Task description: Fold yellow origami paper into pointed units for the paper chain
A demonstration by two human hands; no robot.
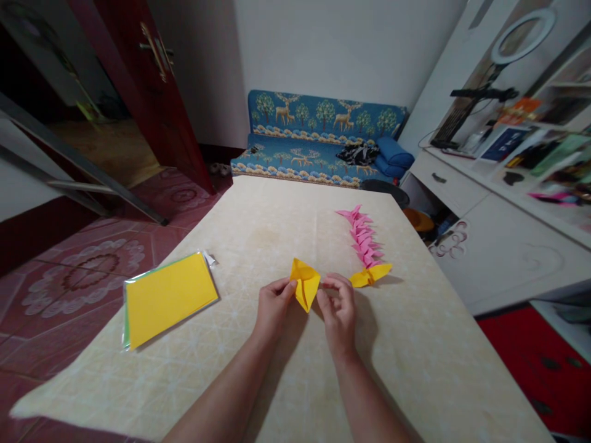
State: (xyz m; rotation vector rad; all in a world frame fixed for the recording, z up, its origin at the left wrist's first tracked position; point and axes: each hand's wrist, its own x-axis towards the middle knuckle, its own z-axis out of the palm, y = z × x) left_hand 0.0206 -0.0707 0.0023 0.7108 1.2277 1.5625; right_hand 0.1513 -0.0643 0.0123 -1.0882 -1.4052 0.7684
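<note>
A folded yellow origami paper [306,285], kite-shaped with an opened flap, is held just above the table. My left hand [273,303] pinches its left edge between thumb and fingers. At the paper's right corner is my right hand [339,303], its thumb and index finger a little apart and the other fingers curled; no clear grip shows. Just beyond the right hand lies a finished-looking yellow folded piece [370,275] with pointed ends. It adjoins a row of several pink folded pieces [362,237] running toward the far side.
On the left of the cloth-covered table [207,381] lies a clear packet of yellow paper [170,301], with a green sheet showing at its edge. Behind the table is a blue patterned sofa [300,144]. A white cabinet [508,240] with cluttered shelves stands at the right.
</note>
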